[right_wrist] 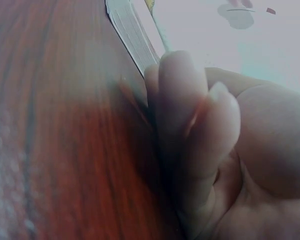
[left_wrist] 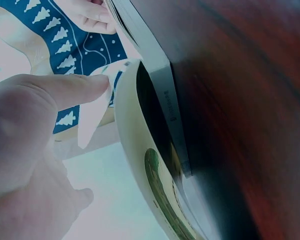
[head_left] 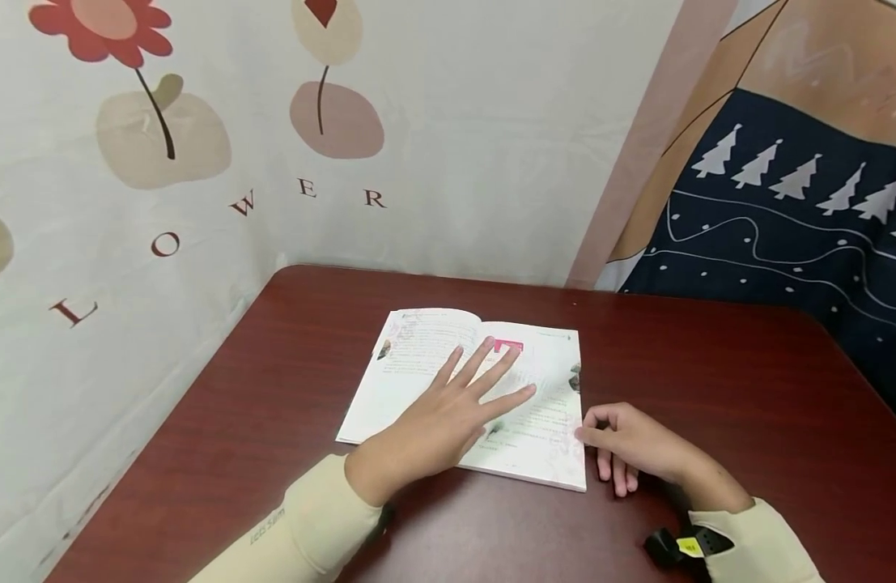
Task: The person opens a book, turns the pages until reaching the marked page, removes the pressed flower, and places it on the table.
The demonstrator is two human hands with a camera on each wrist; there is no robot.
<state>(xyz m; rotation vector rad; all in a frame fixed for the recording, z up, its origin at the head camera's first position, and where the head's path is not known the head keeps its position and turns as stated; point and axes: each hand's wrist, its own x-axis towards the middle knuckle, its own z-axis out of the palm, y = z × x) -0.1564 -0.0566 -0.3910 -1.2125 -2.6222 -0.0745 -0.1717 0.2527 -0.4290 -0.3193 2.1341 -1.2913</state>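
Note:
An open book (head_left: 411, 397) with printed pages lies on the table. My left hand (head_left: 448, 413), fingers spread, reaches over the middle of it and covers part of the right page. In the left wrist view, the left thumb (left_wrist: 80, 92) stands out straight beside the curved pages (left_wrist: 127, 107) and the book's spine edge. At the right side of the book, my right hand (head_left: 640, 441) pinches the page edge between thumb and forefinger. Its other fingers (right_wrist: 182, 95) hang loosely curled near the tabletop, close to the book's page block (right_wrist: 132, 35) in the right wrist view.
The dark red-brown table (head_left: 273, 405) extends around the book on all sides. A pale cloth (head_left: 477, 146) with flowers and letters hangs behind it, beside a navy tree-patterned part (head_left: 783, 219) at the right. A black wristband (head_left: 684, 546) sits at the right cuff.

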